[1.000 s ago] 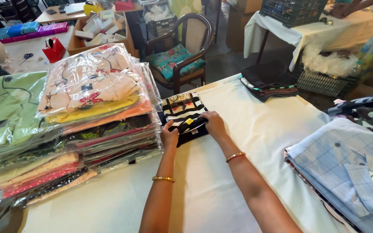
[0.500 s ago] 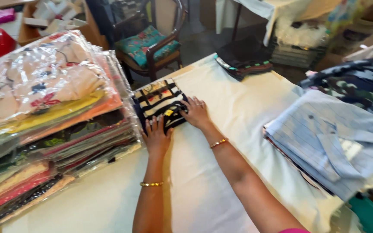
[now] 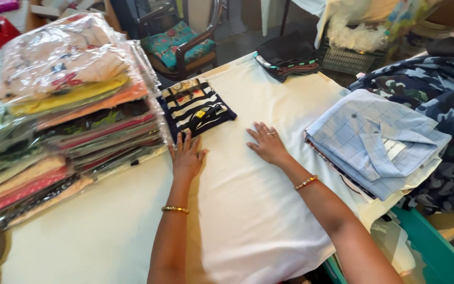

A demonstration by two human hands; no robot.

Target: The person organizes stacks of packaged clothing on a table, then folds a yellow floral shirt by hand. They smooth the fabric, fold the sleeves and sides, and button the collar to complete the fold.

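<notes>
Hands flat with fingers spread on white table cloth [image 3: 248, 221]: left hand [image 3: 186, 156] touching near edge of folded striped garment [image 3: 195, 109] beside bagged clothes stack [image 3: 64, 100], right hand [image 3: 267, 144] empty, near folded blue checked shirt [image 3: 369, 137].

The folded garment [image 3: 195, 108] is navy with white stripes and a small yellow tag. The cloth over the table [image 3: 248, 210] is off-white. The folded shirt [image 3: 374, 139] is pale blue with a fine check. The fabric [image 3: 447, 89] behind it is blue camouflage. The bagged stack [image 3: 69, 100] shows cream floral print, yellow, orange, pink and green. The chair cushion [image 3: 177, 42] is teal with a floral pattern. Both bangles [image 3: 175, 210] are gold.
</notes>
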